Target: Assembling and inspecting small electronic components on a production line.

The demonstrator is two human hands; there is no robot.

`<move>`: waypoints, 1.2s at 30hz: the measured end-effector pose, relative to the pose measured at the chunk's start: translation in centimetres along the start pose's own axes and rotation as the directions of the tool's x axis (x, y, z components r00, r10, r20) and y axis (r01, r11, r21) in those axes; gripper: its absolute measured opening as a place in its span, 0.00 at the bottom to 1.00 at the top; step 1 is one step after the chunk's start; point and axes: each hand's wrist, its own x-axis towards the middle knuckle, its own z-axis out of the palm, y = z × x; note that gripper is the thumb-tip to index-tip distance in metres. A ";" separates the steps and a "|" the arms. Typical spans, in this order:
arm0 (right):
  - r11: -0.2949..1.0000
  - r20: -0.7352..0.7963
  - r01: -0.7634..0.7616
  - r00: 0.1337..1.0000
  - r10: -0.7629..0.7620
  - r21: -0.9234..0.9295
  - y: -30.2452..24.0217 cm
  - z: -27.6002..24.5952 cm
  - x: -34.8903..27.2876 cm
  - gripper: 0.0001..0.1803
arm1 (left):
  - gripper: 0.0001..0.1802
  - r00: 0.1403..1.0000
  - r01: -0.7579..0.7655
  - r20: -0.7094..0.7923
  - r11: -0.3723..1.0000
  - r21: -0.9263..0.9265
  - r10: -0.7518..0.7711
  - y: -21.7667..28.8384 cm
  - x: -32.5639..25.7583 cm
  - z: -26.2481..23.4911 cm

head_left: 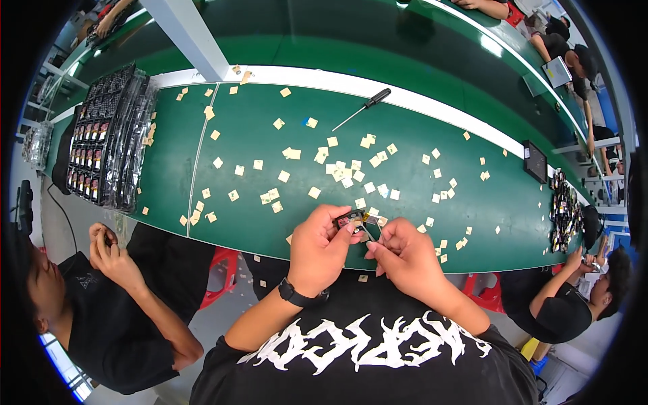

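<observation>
In front of my chest, at the near edge of the green table (256, 202), my left hand (318, 248) pinches a small black electronic module (345, 217) between thumb and fingers. A short yellowish flex strip (370, 218) sticks out from the module's right side. My right hand (410, 262) is closed around thin metal tweezers (368, 234), their tips at the module's right end. Fingers partly cover the module, so its face shows only in part. Small cream paper squares (341, 172) lie scattered over the table beyond both hands.
A black-handled screwdriver (368, 106) lies toward the far edge. Stacked black trays of parts (101, 145) stand at the left; a dark box (535, 162) and a heap of parts (565, 209) sit at the right. Co-workers sit close on both sides. A grey post (189, 40) rises at the far left.
</observation>
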 end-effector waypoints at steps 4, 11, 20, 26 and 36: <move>0.997 -0.066 -0.064 0.996 0.062 -0.034 0.2 1.0 0.5 0.09 | 0.14 0.999 -0.036 -0.003 0.997 0.066 0.036 -0.1 -0.2 0.0; 0.995 -0.136 -0.013 0.991 -0.001 -0.104 0.3 1.8 0.8 0.08 | 0.12 0.991 -0.118 0.090 0.974 0.192 0.102 0.8 0.0 -1.2; 0.976 -0.187 0.115 0.971 -0.149 -0.183 1.8 1.6 0.5 0.10 | 0.19 0.990 0.057 0.133 0.996 -0.069 -0.047 1.0 0.2 -1.5; 0.948 -0.225 0.169 0.946 -0.233 -0.269 1.6 1.2 0.4 0.19 | 0.19 0.993 0.005 0.122 0.997 -0.083 0.005 0.8 -0.1 -1.2; 0.942 -0.187 0.253 0.937 -0.295 -0.219 1.2 1.0 1.7 0.17 | 0.18 0.994 -0.065 0.086 0.996 -0.065 0.071 0.1 -0.3 -0.8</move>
